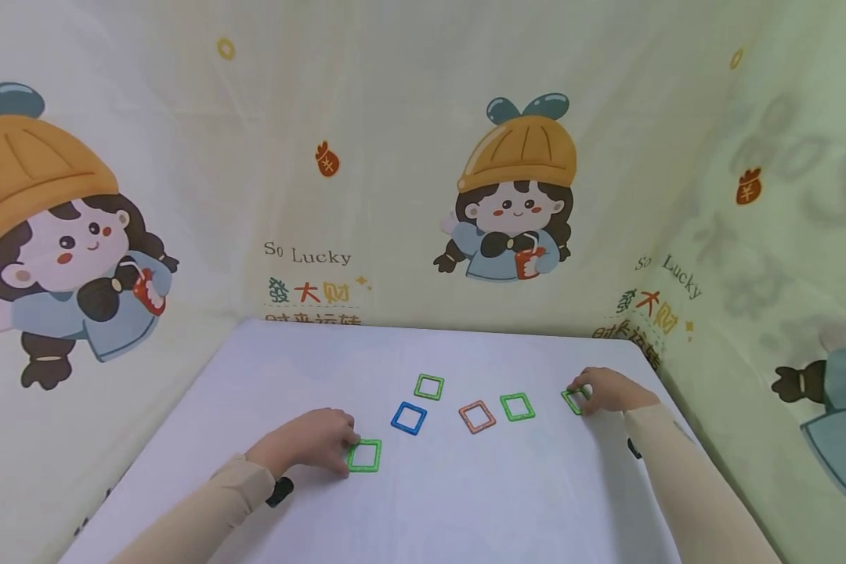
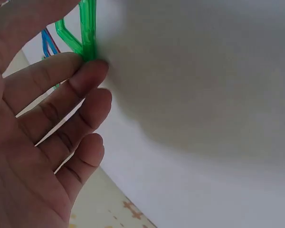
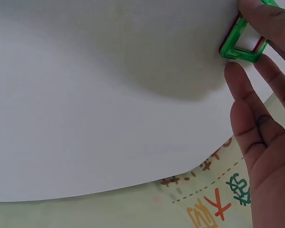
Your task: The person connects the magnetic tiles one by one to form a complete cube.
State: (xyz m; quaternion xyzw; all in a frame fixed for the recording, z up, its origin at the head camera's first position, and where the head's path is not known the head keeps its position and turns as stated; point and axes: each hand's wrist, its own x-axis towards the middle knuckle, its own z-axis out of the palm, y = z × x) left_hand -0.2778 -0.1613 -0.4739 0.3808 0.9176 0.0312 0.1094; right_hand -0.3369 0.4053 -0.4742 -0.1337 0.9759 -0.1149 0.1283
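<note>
My left hand [image 1: 310, 440] pinches the edge of a green square frame tile [image 1: 378, 456] at the left front. In the left wrist view, the thumb and forefinger meet on that green tile [image 2: 88, 31], with the other fingers loosely bent. On the far right, my right hand [image 1: 609, 389] pinches another hollow green tile [image 1: 569, 403]. The right wrist view shows this tile [image 3: 233, 37] tilted between thumb and fingers; a thin red edge runs along it. Fingers partly cover both held tiles.
Between the hands lie a blue tile [image 1: 414, 405], an orange tile [image 1: 467, 423] and two more green tiles, one at the back [image 1: 427, 398] and one right of the orange [image 1: 505, 408]. A printed cloth [image 1: 395, 196] hangs around the white table [image 1: 465, 509].
</note>
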